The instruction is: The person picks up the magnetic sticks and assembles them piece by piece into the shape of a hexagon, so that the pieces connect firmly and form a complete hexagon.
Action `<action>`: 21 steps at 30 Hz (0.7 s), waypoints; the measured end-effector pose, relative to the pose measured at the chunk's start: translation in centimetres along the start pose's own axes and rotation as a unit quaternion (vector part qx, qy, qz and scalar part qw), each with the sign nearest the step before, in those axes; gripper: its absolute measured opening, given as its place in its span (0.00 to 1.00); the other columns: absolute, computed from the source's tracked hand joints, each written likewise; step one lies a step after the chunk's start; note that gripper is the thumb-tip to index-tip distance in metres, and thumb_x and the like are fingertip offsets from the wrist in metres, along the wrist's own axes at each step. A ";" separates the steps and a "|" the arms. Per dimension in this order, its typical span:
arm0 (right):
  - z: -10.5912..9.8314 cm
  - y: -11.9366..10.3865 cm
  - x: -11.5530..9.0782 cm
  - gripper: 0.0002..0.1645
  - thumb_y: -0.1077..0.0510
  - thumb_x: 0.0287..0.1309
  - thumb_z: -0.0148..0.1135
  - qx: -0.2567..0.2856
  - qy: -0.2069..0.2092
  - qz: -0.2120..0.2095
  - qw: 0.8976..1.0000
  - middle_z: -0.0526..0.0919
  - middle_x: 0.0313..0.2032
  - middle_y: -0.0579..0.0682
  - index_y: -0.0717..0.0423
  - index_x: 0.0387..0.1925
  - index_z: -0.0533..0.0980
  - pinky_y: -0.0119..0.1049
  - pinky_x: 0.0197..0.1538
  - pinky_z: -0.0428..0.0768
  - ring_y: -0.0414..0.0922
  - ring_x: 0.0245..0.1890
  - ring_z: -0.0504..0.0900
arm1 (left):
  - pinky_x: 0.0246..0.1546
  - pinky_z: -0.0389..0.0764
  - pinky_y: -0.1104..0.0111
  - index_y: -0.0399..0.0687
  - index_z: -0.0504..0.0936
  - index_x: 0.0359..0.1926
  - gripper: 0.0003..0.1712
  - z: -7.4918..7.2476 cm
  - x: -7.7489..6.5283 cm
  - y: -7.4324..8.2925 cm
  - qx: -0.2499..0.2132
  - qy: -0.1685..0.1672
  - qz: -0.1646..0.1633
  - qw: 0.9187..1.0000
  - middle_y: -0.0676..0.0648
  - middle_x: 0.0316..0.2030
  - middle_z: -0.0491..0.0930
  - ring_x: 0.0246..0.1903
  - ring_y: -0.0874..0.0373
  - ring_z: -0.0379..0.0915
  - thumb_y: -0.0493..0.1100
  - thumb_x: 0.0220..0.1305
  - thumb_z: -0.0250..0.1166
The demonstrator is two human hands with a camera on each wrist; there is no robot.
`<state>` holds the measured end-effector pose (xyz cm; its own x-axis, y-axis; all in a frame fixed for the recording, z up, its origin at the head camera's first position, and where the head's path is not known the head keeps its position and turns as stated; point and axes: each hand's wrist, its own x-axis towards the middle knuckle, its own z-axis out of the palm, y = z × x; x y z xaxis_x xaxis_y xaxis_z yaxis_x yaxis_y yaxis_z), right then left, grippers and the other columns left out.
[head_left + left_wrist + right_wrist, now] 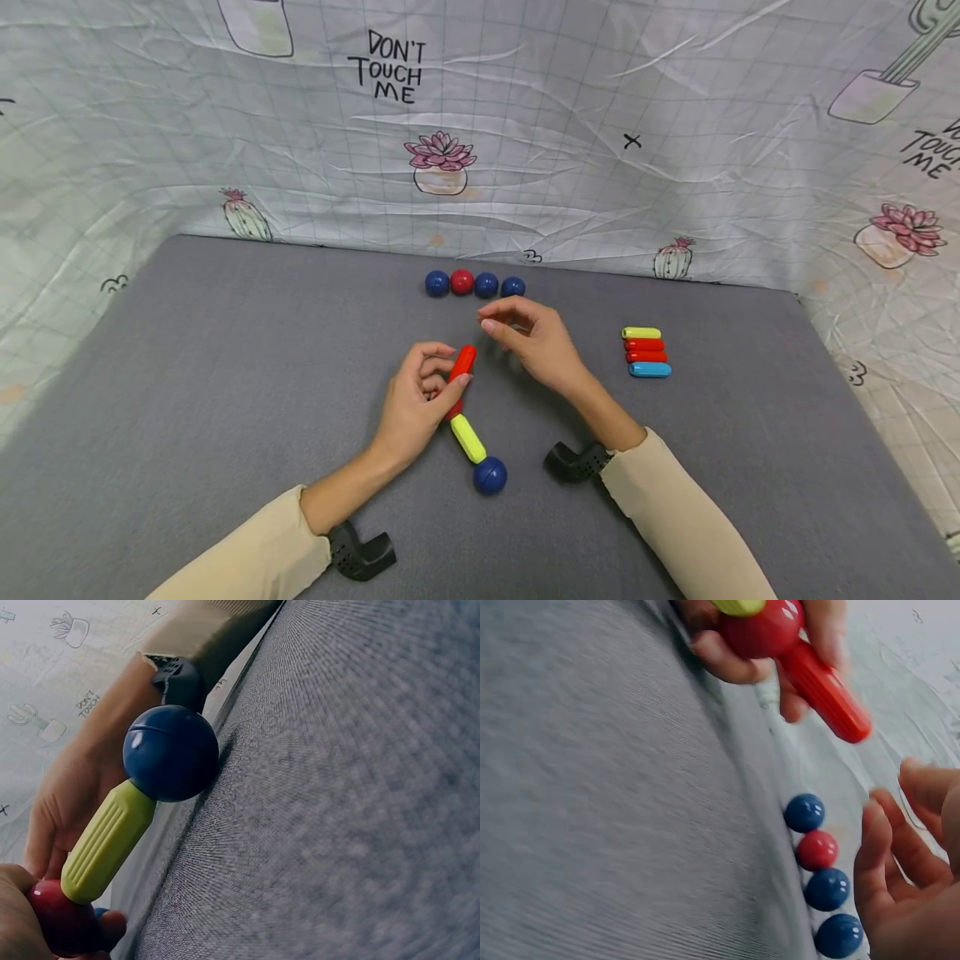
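My left hand (405, 408) grips a joined chain of toy rods and balls near its middle. A red rod (467, 358) forms the far end, pointing up and away. Behind it, a red ball (61, 919) sits between my thumb and fingers, partly hidden by them. From that ball a ridged yellow rod (109, 844) leads to a dark blue ball (171, 754) at the near end. To the right of the red rod's tip, my right hand (546, 343) hovers with loosely bent fingers and nothing between them; a gap separates it from the rod in the right wrist view.
At the back of the grey table (262, 375) stands a row of balls, three blue (437, 283) and one red (462, 282). Off to the right lie stacked rods: yellow (641, 333), two red (647, 357) and light blue (649, 369). A printed cloth (525, 192) rises behind.
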<state>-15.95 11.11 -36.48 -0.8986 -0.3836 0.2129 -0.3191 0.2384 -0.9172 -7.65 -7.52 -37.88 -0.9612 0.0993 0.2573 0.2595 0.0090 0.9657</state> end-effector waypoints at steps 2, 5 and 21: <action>-0.5 0.1 0.4 0.13 0.59 0.63 0.61 -0.013 0.031 0.005 0.999 0.82 0.43 0.52 0.59 0.48 0.79 0.53 0.37 0.77 0.50 0.39 0.77 | 0.18 0.66 0.76 0.27 0.68 0.52 0.20 0.0 0.1 -0.8 -0.003 0.000 0.001 1.000 0.35 0.37 0.80 0.17 0.62 0.68 0.26 0.60 0.63; -1.1 0.3 0.9 0.14 0.56 0.62 0.63 -0.026 0.078 0.023 0.996 0.82 0.42 0.51 0.58 0.47 0.80 0.53 0.37 0.77 0.48 0.37 0.76 | 0.18 0.67 0.75 0.31 0.70 0.53 0.20 -0.1 0.1 -2.0 -0.002 -0.001 0.007 1.000 0.36 0.37 0.80 0.17 0.61 0.69 0.27 0.60 0.64; -2.0 3.1 2.4 0.15 0.57 0.59 0.67 -0.048 0.179 0.072 0.980 0.81 0.41 0.51 0.57 0.47 0.80 0.31 0.25 0.69 0.47 0.36 0.76 | 0.23 0.77 0.70 0.39 0.74 0.51 0.17 -0.2 0.1 -2.9 0.011 -0.004 0.032 0.999 0.43 0.35 0.82 0.24 0.49 0.79 0.36 0.62 0.66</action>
<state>-19.74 12.74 -38.15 -0.9791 -0.0055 0.2035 -0.1921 0.3556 -0.9147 -8.55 -7.73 -40.63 -0.9420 0.1074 0.3180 0.3223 0.0245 0.9463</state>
